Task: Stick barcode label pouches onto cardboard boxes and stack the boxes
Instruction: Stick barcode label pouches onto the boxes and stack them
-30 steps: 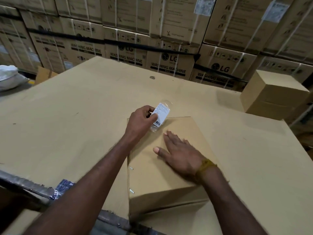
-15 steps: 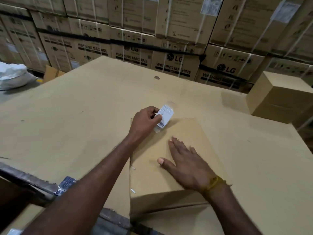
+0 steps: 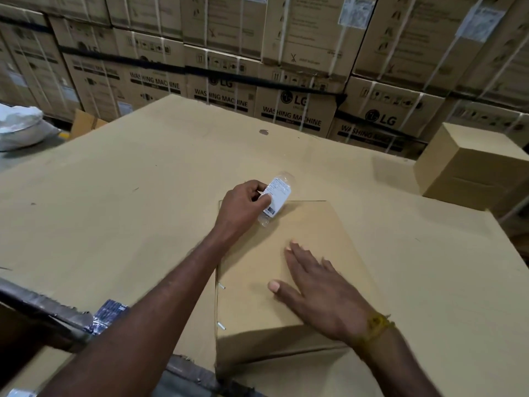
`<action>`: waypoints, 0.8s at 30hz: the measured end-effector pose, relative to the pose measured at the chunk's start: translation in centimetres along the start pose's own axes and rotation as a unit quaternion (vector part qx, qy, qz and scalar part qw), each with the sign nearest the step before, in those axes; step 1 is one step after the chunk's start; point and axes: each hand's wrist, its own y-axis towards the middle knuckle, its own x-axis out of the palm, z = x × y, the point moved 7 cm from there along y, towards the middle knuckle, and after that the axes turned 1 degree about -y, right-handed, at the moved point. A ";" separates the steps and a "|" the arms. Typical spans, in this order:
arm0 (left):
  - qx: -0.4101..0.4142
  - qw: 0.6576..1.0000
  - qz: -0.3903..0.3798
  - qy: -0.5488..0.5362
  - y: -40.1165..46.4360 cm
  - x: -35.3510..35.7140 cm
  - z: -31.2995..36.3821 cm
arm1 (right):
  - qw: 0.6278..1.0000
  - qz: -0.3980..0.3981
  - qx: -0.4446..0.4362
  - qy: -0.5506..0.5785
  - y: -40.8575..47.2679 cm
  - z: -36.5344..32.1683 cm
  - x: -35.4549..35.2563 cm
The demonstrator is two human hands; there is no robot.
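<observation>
Cardboard box (image 3: 286, 282) | right hand (image 3: 323, 296) flat, released | left hand (image 3: 243, 207) grip apparently pinching label pouch (image 3: 276, 197)

A flat brown cardboard box (image 3: 289, 270) is lying on a wide sheet-cardboard work surface (image 3: 143, 202), near its front edge. The right hand (image 3: 320, 293) is resting flat on the box's top, while the left hand (image 3: 243, 207) is holding a clear plastic barcode label pouch (image 3: 275, 200) over the box's far left corner. A second plain cardboard box (image 3: 472, 170) is sitting at the far right. Stacked printed washing-machine cartons (image 3: 286, 67) are standing behind the surface, and a white sack (image 3: 20, 130) is lying at the far left.
</observation>
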 end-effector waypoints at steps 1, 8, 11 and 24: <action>-0.001 1.000 -0.002 0.002 0.0 0.1 0.0 | 1.000 0.012 0.002 0.006 1.5 0.3 -0.4; 0.001 1.000 0.001 -0.023 -0.3 0.0 0.3 | 1.000 0.029 0.009 -0.009 0.7 -0.1 0.0; 0.004 1.000 0.003 -0.022 -0.3 0.1 0.3 | 1.000 -0.003 -0.006 -0.008 -3.6 -1.3 1.2; 0.000 1.000 0.005 -0.010 -0.2 0.0 0.2 | 0.999 0.031 -0.007 -0.006 2.1 -0.4 -0.3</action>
